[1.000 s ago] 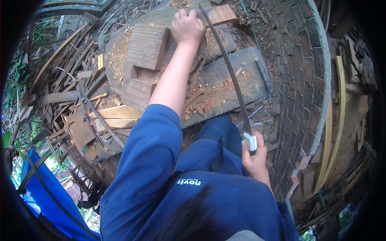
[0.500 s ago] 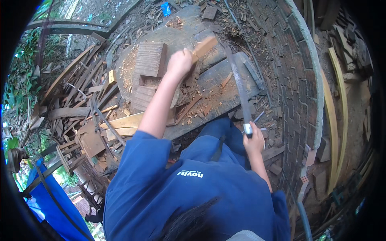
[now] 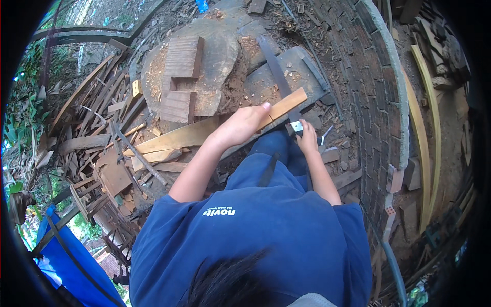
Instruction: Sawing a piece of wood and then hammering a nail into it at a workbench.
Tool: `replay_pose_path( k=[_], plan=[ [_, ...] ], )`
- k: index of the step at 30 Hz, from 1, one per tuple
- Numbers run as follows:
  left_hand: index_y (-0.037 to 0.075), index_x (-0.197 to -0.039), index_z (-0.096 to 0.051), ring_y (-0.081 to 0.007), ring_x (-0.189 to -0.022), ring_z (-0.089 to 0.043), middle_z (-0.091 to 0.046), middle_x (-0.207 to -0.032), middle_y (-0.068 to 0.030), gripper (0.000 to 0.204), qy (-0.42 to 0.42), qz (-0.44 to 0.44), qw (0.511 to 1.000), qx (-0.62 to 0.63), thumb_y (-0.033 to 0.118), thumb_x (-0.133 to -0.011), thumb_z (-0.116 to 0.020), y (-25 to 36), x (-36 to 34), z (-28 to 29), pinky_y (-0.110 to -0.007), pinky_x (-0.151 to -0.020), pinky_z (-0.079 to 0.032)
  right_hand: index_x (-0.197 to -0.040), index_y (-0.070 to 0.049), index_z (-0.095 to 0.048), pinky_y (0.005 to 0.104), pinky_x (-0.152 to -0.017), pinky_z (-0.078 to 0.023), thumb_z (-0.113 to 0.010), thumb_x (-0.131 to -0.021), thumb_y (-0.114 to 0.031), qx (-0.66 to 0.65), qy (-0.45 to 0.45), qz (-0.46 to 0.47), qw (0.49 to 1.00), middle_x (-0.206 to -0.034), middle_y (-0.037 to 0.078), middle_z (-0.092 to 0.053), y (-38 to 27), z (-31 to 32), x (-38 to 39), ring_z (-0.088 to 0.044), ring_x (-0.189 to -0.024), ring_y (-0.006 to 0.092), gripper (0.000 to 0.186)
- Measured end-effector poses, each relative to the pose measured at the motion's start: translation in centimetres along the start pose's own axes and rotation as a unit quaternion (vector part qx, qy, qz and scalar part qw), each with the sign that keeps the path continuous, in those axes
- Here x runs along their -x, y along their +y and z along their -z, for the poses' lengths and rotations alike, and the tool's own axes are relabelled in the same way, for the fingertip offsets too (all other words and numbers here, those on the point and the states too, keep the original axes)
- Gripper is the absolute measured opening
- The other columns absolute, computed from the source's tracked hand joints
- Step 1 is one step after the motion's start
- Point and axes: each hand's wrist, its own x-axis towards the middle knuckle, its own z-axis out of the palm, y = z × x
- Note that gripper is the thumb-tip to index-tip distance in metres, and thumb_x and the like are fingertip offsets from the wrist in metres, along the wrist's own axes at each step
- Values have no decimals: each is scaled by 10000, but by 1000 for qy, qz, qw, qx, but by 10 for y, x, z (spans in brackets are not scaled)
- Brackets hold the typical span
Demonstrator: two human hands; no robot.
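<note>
The left hand point(image 3: 246, 123) is closed around one end of a wooden piece point(image 3: 287, 106), which, seen from above, crosses a long blade point(image 3: 276, 69). The right hand point(image 3: 307, 138) grips this blade's white handle point(image 3: 296, 126).

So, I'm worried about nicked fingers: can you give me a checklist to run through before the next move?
1. Left hand gripping the wood strip: ok.
2. Right hand on the saw handle: ok.
3. Left thumb apart from the saw blade: ok in this view.
4. Wood strip off the saw blade: cannot tell; it crosses over it in the picture, but contact is unclear.
5. Gloves on: not ok, both hands are bare.
6. Grey board free of wood chips: not ok, some lie on it.
</note>
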Motion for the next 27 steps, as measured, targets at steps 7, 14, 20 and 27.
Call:
replay_pose_path(
  k=[7, 14, 20, 27],
  plan=[
    [-60, -1138, -584, -360, -924, -672, -674, -991, -257, 557, -149, -14, 980, -131, 296, -757, -778, 26, 18, -20, -403, -812, -514, -1454, -81, -284, 470, -1037, -445, -574, -941, -531, -770, 119, 115, 616, -1417, 214, -418, -106, 135, 48, -516, -1243, 375, 742],
    [-27, -1088, -587, -425, -930, -649, -659, -910, -273, 366, -125, -34, 970, -208, 107, -753, -649, 42, 21, -63, -472, -818, -530, -943, -55, -539, 464, -747, -542, -557, -947, -460, -769, 153, 114, 610, -920, 86, -559, -154, 189, 66, -621, -807, 259, 405],
    [-41, -1049, -603, -429, -851, -669, -668, -867, -277, 348, -160, -33, 966, -201, 113, -741, -649, 35, 17, -69, -475, -777, -546, -716, -50, -471, 425, -586, -543, -469, -922, -165, -792, 158, 14, 590, -641, 67, -485, -129, 174, 58, -591, -595, 211, 236],
    [-48, -919, -631, -409, -818, -676, -668, -843, -261, 248, -77, -51, 950, -298, 111, -730, -648, -18, -30, -51, -457, -756, -556, -993, -19, -546, 418, -725, -547, -479, -969, -550, -802, 29, -118, 585, -790, 115, -606, -106, 113, 11, -636, -711, 270, 537]
  ],
)
